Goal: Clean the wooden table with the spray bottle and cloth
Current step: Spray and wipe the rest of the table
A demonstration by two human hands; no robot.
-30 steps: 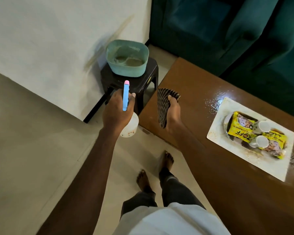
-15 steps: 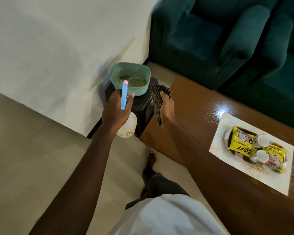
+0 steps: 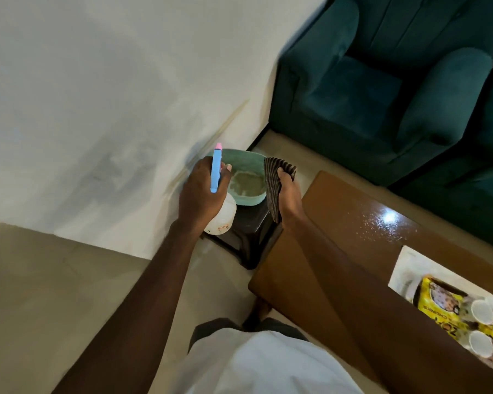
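Note:
My left hand [image 3: 200, 194] grips a white spray bottle [image 3: 222, 218] with a blue and pink head, held over a dark stool. My right hand [image 3: 288, 194] holds a dark striped cloth [image 3: 273, 183] that hangs down beside the teal basin [image 3: 246, 163]. Both hands are left of the wooden table [image 3: 339, 237], whose glossy top shows wet droplets [image 3: 382, 223] near its far edge.
The teal basin with murky water sits on the dark stool [image 3: 248, 237] against the white wall. A white mat [image 3: 410, 268] on the table carries yellow packets [image 3: 439, 302] and two white cups [image 3: 481, 311]. Teal armchairs [image 3: 382, 95] stand behind the table.
Both hands moved forward, away from the table's end to over the stool and basin. I have stepped closer, and the view has swung left, pushing the mat to the right edge.

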